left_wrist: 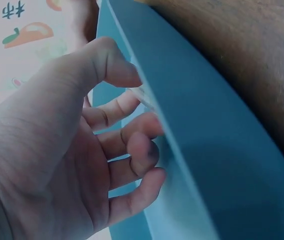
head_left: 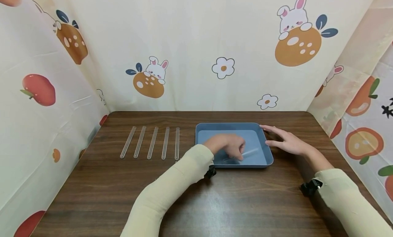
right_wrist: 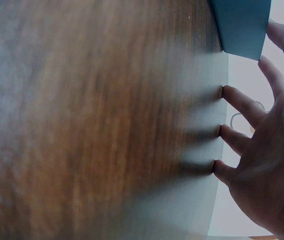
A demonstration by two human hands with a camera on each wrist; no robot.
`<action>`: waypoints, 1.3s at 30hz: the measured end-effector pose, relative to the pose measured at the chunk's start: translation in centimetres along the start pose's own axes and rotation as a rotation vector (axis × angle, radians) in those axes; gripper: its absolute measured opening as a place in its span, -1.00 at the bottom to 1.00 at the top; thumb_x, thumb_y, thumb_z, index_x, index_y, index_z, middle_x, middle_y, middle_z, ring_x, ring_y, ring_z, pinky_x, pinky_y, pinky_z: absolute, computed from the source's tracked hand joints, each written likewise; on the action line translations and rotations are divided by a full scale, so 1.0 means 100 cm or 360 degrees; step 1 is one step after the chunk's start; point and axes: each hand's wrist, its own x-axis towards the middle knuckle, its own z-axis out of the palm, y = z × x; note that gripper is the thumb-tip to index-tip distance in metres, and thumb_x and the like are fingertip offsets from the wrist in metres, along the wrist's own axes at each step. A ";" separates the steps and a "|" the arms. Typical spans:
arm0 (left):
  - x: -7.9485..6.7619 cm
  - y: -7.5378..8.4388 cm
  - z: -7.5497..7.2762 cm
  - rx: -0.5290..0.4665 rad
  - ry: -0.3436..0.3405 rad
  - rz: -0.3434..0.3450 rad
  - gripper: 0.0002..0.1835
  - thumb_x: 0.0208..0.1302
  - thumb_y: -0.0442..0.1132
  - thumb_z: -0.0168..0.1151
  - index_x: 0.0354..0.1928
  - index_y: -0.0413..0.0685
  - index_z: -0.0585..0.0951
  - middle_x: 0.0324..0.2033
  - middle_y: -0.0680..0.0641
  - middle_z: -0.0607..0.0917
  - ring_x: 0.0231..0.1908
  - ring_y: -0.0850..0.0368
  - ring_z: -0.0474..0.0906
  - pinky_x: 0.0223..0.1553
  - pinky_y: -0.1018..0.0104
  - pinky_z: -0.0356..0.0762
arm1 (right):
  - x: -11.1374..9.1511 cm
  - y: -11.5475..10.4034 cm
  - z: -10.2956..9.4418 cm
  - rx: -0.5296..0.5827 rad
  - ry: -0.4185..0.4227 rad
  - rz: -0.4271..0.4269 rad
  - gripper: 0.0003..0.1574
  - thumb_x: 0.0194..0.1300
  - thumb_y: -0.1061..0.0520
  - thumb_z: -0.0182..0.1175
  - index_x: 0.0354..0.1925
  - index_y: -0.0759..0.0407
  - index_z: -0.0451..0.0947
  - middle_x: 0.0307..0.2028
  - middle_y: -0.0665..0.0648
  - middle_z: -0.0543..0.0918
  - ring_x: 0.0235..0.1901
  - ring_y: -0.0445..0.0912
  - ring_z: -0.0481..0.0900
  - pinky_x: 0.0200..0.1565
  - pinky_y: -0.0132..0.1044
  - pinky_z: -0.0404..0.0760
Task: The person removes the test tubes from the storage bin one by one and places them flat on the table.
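Note:
Inside the blue tray (head_left: 222, 127), my left hand (head_left: 234, 146) reaches down and pinches a clear test tube (head_left: 251, 152) between thumb and index finger. The tube lies low and slanted over the tray floor, its middle covered by the hand. In the left wrist view, the thumb (left_wrist: 124, 72) and index finger bend toward the clear tube (left_wrist: 144, 96), while the other fingers curl loosely. At the tray's right side, my right hand (head_left: 285, 140) touches the rim with spread fingers. The right wrist view has its lower fingertips (right_wrist: 226, 92) resting on the table.
Several clear test tubes (head_left: 152, 143) lie side by side in a row left of the tray, on the dark wooden table (head_left: 245, 203). Printed curtains (head_left: 190, 42) hang behind the table and along both sides.

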 end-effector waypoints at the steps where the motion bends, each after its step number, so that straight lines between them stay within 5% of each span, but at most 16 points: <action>1: -0.003 -0.001 -0.001 -0.0013 0.0015 0.0007 -0.55 0.65 -0.13 0.33 -0.50 0.13 0.42 -0.59 0.16 0.53 -0.53 0.27 0.52 -0.26 0.43 0.39 | 0.000 0.000 0.000 0.0001 -0.0001 -0.0001 -0.10 0.68 -0.11 0.29 0.79 -0.17 0.21 0.74 0.36 0.32 0.75 0.59 0.03 0.52 0.69 0.14; 9: -0.019 -0.006 -0.013 0.0050 0.0142 -0.0060 -0.84 0.62 -0.03 0.33 -0.10 0.12 0.57 -0.30 0.15 0.69 -0.41 0.28 0.57 -0.20 0.37 0.44 | 0.002 -0.001 -0.001 -0.0029 0.0003 0.0007 -0.10 0.69 -0.14 0.28 0.79 -0.17 0.20 0.73 0.35 0.33 0.71 0.48 0.24 0.48 0.64 0.28; 21: -0.028 -0.013 -0.018 0.0016 0.0183 -0.0106 -0.82 0.61 0.00 0.32 0.03 0.14 0.57 -0.25 0.09 0.72 -0.41 0.23 0.54 -0.24 0.32 0.41 | 0.001 0.001 -0.002 -0.0014 -0.0011 0.0005 -0.10 0.69 -0.13 0.27 0.80 -0.16 0.19 0.74 0.36 0.31 0.73 0.54 0.13 0.50 0.70 0.20; 39: -0.073 -0.032 -0.021 -0.0056 0.0337 -0.0092 -0.80 0.58 -0.05 0.33 0.03 0.11 0.53 -0.45 0.11 0.54 -0.47 0.21 0.39 -0.29 0.28 0.37 | -0.001 0.000 0.001 -0.0007 0.0002 -0.0017 -0.10 0.68 -0.11 0.29 0.79 -0.14 0.21 0.75 0.36 0.30 0.75 0.60 0.01 0.53 0.71 0.12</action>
